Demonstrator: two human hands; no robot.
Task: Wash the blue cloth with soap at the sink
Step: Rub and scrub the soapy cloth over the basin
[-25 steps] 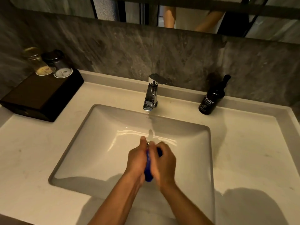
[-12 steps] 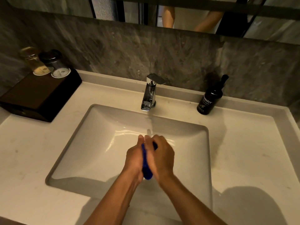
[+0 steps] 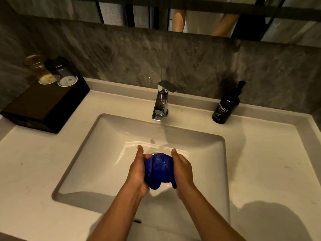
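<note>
The blue cloth (image 3: pixel 159 170) is bunched into a wet wad over the middle of the white sink basin (image 3: pixel 104 153). My left hand (image 3: pixel 136 173) grips its left side and my right hand (image 3: pixel 184 171) grips its right side, thumbs pointing away from me. The cloth bulges between the two palms and a fold hangs down below them. The chrome tap (image 3: pixel 161 101) stands at the back of the basin, and I cannot tell whether water runs from it. A black soap pump bottle (image 3: pixel 225 106) stands on the counter to the tap's right.
A black box (image 3: pixel 43 105) sits at the back left of the counter with two upturned glasses (image 3: pixel 52 72) on it. The white counter (image 3: pixel 269 162) surrounds the basin. A grey stone wall and a mirror rise behind.
My hands were pressed close together with the cloth squeezed thin between them. They have now moved apart, and the cloth has spread into a wider wad between the palms.
</note>
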